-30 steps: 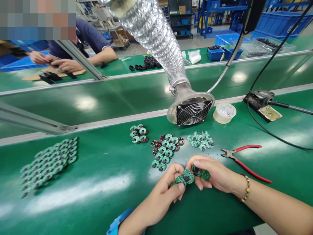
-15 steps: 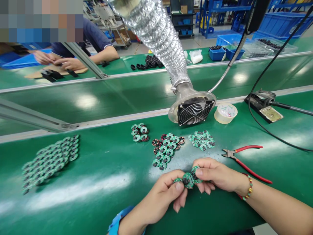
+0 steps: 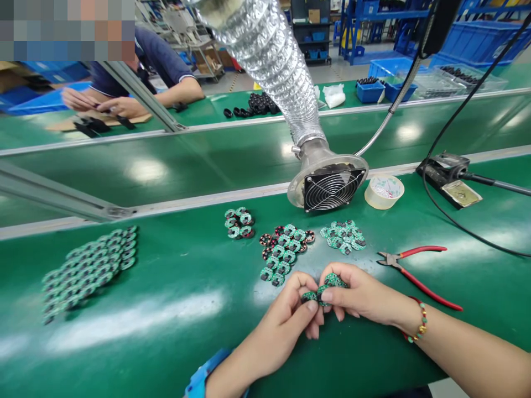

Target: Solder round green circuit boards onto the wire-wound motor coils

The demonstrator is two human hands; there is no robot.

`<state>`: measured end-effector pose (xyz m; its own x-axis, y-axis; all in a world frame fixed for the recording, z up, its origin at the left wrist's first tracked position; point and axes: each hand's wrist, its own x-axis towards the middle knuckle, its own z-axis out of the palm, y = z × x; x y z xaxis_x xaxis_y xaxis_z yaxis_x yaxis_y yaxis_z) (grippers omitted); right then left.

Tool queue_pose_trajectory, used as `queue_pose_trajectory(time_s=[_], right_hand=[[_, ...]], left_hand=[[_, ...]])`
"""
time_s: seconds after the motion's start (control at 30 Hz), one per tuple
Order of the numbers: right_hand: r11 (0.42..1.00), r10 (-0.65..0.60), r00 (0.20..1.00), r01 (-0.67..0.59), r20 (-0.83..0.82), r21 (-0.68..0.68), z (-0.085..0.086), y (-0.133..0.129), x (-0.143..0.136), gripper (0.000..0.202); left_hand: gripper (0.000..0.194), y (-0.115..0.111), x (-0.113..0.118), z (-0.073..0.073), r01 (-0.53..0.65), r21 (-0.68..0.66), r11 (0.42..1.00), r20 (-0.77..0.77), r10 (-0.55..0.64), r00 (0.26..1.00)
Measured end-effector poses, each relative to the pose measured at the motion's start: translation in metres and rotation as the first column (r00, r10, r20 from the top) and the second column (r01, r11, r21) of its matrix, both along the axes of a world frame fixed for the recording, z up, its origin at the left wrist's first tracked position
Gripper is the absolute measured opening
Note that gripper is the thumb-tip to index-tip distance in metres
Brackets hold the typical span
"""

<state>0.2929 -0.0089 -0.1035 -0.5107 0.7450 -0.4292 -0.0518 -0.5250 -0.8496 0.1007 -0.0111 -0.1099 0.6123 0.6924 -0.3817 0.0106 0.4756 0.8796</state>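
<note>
My left hand (image 3: pixel 290 312) pinches a small round green circuit board (image 3: pixel 309 297) at the front of the bench. Close against it, my right hand (image 3: pixel 352 290) grips more of these round boards (image 3: pixel 334 280), and another one shows between the two thumbs. Fingers cover parts of the boards, so I cannot tell whether they are joined. Just beyond my hands lie a cluster of round boards with dark and copper-coloured parts (image 3: pixel 284 251) and a loose pile of green boards (image 3: pixel 343 236). Red-handled cutting pliers (image 3: pixel 398 262) lie spread beside my right hand.
Rows of boards (image 3: pixel 91 271) cover the bench at left; a small group (image 3: pixel 239 223) sits at the back. A fan extractor (image 3: pixel 334 190), a tape roll (image 3: pixel 384 192) and a soldering iron stand (image 3: pixel 452 177) line the back. Across the divider, a co-worker's hands (image 3: pixel 120 106) handle dark parts.
My hands have drawn closer together, and my right fingers have shifted over the middle board. The boards are tilted differently and more covered. The view has shifted slightly.
</note>
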Motion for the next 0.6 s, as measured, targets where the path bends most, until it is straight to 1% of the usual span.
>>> queue_pose_trajectory(time_s=[0.1, 0.2, 0.27, 0.33, 0.43, 0.5, 0.53, 0.57, 0.6], right_hand=[[1.000, -0.009, 1.000, 0.009, 0.022, -0.010, 0.002, -0.001, 0.000, 0.032], [0.999, -0.016, 0.999, 0.015, -0.034, -0.037, 0.000, 0.000, 0.002, 0.039], [0.998, -0.004, 0.991, -0.004, -0.132, -0.060, -0.004, -0.001, 0.001, 0.043], [0.996, -0.005, 0.966, -0.020, -0.260, -0.093, -0.008, -0.003, -0.001, 0.044], [0.989, -0.023, 0.926, -0.033, -0.376, -0.142, -0.011, -0.008, -0.007, 0.048], [0.989, -0.043, 0.929, -0.014, -0.367, -0.149, -0.008, -0.008, -0.008, 0.054], [0.990, -0.064, 0.936, 0.015, -0.345, -0.142, -0.005, -0.007, -0.006, 0.056], [0.990, -0.107, 0.950, 0.073, -0.294, -0.123, -0.002, -0.004, -0.002, 0.055], [0.984, -0.167, 0.961, 0.151, -0.221, -0.090, 0.002, 0.001, 0.003, 0.053]], left_hand=[[0.042, 0.001, 0.001, 0.002, -0.025, -0.004, 1.000, 0.015, 0.025, 1.000], [0.044, 0.003, -0.001, 0.003, -0.031, -0.006, 1.000, 0.037, 0.031, 0.999], [0.045, 0.002, -0.002, 0.001, -0.016, -0.040, 0.999, 0.102, 0.020, 0.995], [0.043, 0.000, -0.002, -0.003, -0.002, -0.080, 0.997, 0.198, 0.018, 0.980], [0.039, -0.005, 0.000, -0.011, 0.020, -0.161, 0.987, 0.355, 0.039, 0.934], [0.036, -0.008, 0.003, -0.014, 0.004, -0.194, 0.981, 0.429, 0.081, 0.900], [0.035, -0.008, 0.003, -0.015, -0.022, -0.186, 0.982, 0.436, 0.102, 0.894], [0.035, -0.007, 0.004, -0.014, -0.056, -0.155, 0.986, 0.412, 0.116, 0.904], [0.034, -0.005, 0.004, -0.012, -0.089, -0.102, 0.991, 0.352, 0.120, 0.928]])
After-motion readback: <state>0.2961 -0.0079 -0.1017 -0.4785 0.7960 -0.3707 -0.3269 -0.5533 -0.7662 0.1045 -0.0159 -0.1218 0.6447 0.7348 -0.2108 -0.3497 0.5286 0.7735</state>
